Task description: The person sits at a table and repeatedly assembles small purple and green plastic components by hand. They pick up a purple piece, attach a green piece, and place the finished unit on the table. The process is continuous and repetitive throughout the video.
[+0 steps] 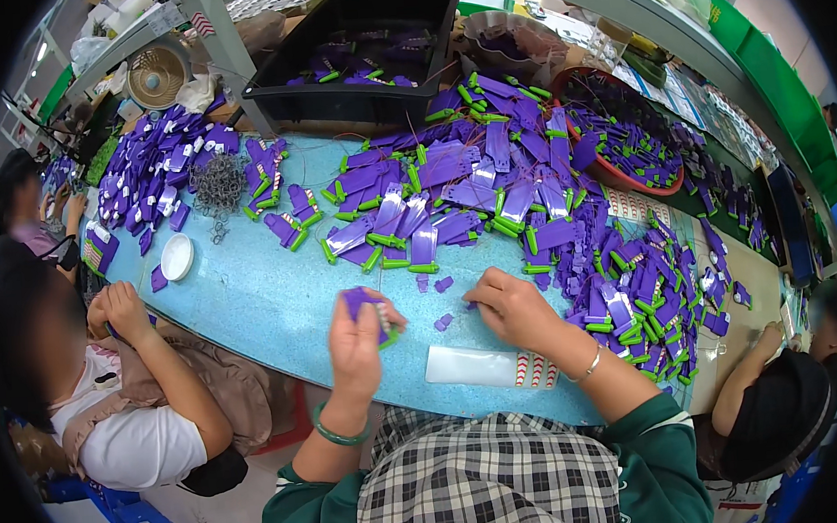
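Observation:
My left hand (352,347), with a green bangle at its wrist, is closed round a flat purple plastic piece (356,302) with a green end. To its right, my right hand (517,311) pinches a small purple tab (471,306) just above the blue tabletop (314,277). Small loose purple tabs (444,323) lie between my hands. Near the front edge is a white label strip (471,366) with red-marked stickers on its right end. Beyond my hands spreads a heap of purple pieces with green ends (451,164). My fingers partly cover the held piece.
A black tray (356,102) stands at the back, a red basin (668,189) at the back right. A smaller pile of purple and green parts (632,306) lies right. Left are a white bowl (178,257), tangled metal rings (227,185) and more purple pieces (158,162). Co-workers sit on both sides.

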`<state>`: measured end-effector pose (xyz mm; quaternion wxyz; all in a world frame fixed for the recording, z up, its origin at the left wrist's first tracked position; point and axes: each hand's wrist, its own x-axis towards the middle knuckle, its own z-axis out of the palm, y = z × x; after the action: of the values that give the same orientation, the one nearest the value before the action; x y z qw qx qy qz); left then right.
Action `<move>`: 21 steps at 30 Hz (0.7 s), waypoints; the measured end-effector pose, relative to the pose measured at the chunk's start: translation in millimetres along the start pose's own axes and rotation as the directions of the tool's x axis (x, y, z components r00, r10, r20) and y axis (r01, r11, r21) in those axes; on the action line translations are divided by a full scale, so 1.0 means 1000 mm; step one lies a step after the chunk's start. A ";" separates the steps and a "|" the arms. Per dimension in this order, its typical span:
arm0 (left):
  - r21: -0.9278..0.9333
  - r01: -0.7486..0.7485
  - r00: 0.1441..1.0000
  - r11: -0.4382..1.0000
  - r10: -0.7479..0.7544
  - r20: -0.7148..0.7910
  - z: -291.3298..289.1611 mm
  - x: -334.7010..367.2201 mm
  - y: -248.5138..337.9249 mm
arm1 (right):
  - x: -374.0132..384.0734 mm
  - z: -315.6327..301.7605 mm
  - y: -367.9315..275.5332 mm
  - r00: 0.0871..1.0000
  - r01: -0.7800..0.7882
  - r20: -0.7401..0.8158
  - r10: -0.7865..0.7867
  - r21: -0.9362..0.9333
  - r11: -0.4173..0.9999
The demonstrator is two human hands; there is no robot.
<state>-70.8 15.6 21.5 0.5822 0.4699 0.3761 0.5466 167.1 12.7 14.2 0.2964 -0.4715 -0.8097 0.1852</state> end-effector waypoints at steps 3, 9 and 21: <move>0.125 0.170 0.969 0.977 -0.189 0.158 0.019 -0.007 -0.021 | -0.010 -0.015 -0.012 0.991 -0.134 0.006 0.137 0.260 0.956; 0.409 0.073 0.857 0.910 -0.267 0.441 0.049 -0.019 -0.028 | -0.029 -0.027 -0.038 0.945 -0.307 0.050 0.322 0.464 0.831; 0.504 -0.108 0.831 0.857 -0.201 0.519 0.062 -0.025 -0.029 | -0.044 -0.016 -0.047 0.918 -0.238 -0.221 0.331 0.360 0.902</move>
<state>-6.8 -16.4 8.6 0.5327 0.7357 0.3345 0.2513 163.2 -48.8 40.0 0.4497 -0.5513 -0.6400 0.2902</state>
